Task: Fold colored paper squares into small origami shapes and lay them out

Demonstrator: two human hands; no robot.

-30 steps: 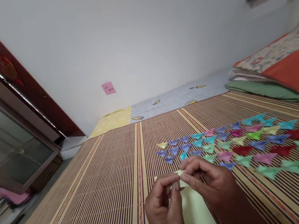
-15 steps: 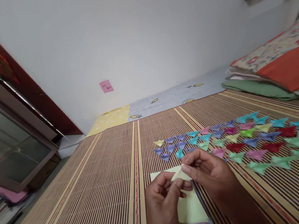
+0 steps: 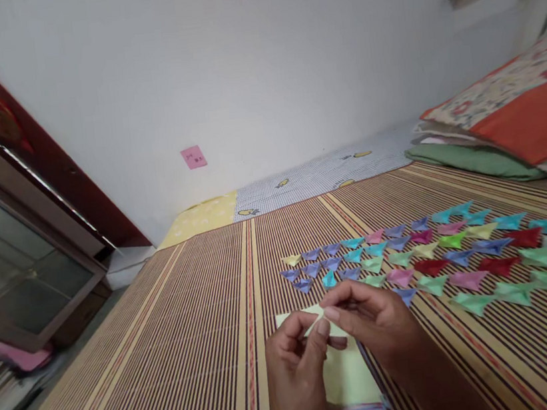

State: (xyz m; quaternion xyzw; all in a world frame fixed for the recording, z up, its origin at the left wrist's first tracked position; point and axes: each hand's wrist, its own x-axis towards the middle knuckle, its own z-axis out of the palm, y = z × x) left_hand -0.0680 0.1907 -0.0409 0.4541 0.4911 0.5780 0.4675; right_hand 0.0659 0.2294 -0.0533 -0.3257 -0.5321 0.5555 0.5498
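Observation:
Between my two hands is a small folded piece of pale yellow paper (image 3: 314,326), mostly covered by fingers. My left hand (image 3: 298,363) pinches its left side between thumb and fingers. The thumb and index finger of my right hand (image 3: 373,316) close on its upper right tip. Beneath both hands lies a stack of paper sheets (image 3: 351,380), pale yellow on top with coloured edges showing at the bottom. Just beyond my right hand, several folded paper figures (image 3: 400,277) in many colours stand in rows; my right hand partly hides the nearest ones.
A striped bamboo mat (image 3: 172,353) covers the surface. Folded bedding (image 3: 519,119) is piled at the right by the wall. Patterned cloth (image 3: 300,181) runs along the back edge, and a pink note (image 3: 194,157) is stuck on the wall. A glass-panelled cabinet door (image 3: 17,245) stands at the left.
My right hand has moved slightly left and closer to my left hand. The folded paper, earlier a visible triangle, is now narrower and more hidden by the fingers.

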